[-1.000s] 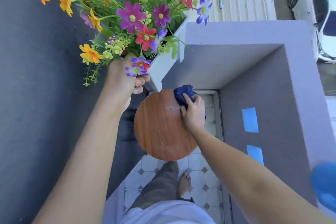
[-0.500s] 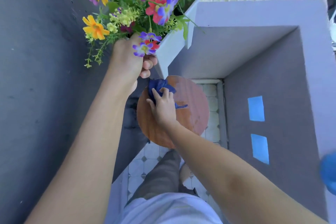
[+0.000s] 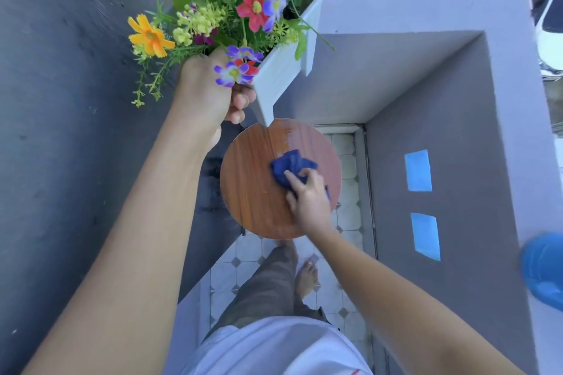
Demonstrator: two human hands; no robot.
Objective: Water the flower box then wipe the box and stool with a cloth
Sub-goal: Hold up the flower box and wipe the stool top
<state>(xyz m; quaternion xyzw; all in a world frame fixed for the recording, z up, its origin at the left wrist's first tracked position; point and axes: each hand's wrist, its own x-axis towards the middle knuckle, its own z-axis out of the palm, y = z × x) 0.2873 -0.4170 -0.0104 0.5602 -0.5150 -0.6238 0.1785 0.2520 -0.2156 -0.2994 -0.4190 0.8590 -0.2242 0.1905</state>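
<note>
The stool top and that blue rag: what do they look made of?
Stool top: wood or a wood-look laminate, going by the reddish-brown grain lines and the glossy sheen near its far edge. Blue rag: soft woven cloth, since it crumples into folds under the right hand.

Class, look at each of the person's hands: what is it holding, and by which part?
The left hand grips the white flower box at its near end, lifted off the stool. The right hand presses a bunched blue cloth by its near edge.

Bare forearms, a white shirt [image 3: 274,347], grey-brown trousers [image 3: 268,286] and a bare foot [image 3: 306,278].
</note>
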